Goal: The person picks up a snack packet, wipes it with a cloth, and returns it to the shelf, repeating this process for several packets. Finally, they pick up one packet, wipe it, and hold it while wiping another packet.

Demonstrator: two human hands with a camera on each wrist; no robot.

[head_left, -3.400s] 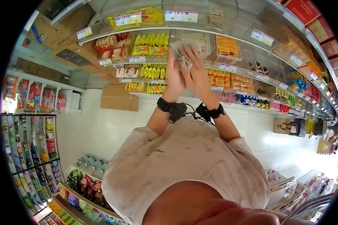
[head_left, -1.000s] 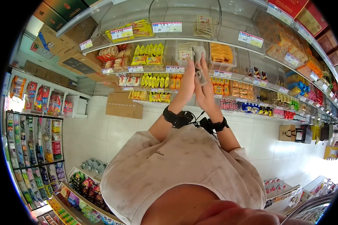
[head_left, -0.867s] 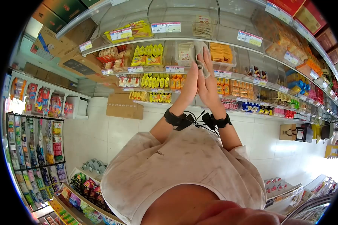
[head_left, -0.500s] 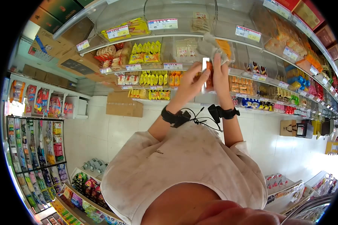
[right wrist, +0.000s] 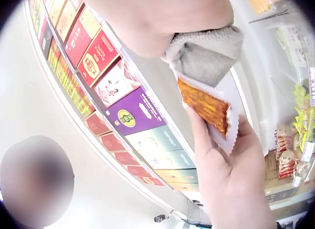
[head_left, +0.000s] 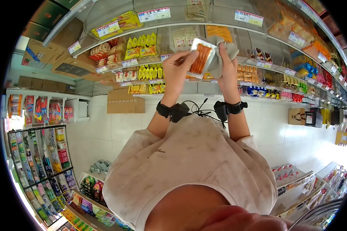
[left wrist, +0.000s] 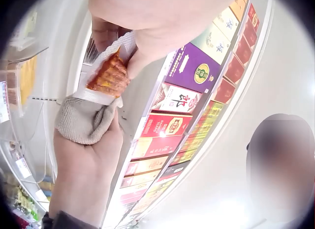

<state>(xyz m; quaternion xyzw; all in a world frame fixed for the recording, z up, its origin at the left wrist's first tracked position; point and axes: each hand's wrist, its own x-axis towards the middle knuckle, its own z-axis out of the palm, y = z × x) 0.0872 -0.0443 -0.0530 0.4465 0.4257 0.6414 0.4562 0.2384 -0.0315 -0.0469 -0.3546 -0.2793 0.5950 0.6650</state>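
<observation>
My left hand [head_left: 176, 69] pinches one side of a clear-and-white packet [head_left: 202, 57] of reddish-brown snack strips between thumb and fingers. The packet stands tilted, its strip side facing up toward the head view. A grey cloth [head_left: 224, 54] lies against the packet's right side, held in my right hand [head_left: 228, 71] with the thumb over it. In the left wrist view the cloth [left wrist: 84, 122] covers one end of the packet [left wrist: 109, 80]. The right wrist view shows the left thumb and fingers on the opposite end of the packet [right wrist: 204, 108].
Just beyond the hands is a shelf rack with clear bins of yellow snack packs [head_left: 140, 48], orange packs [head_left: 219, 34] and price tags [head_left: 154, 14]. Boxed goods [left wrist: 192, 74] line an upper shelf. A cardboard box [head_left: 125, 102] stands on the floor at left.
The hands were flat together around the cloth; they have since parted. The left hand now pinches the packet and has tilted it face up, while the right keeps the cloth at its side.
</observation>
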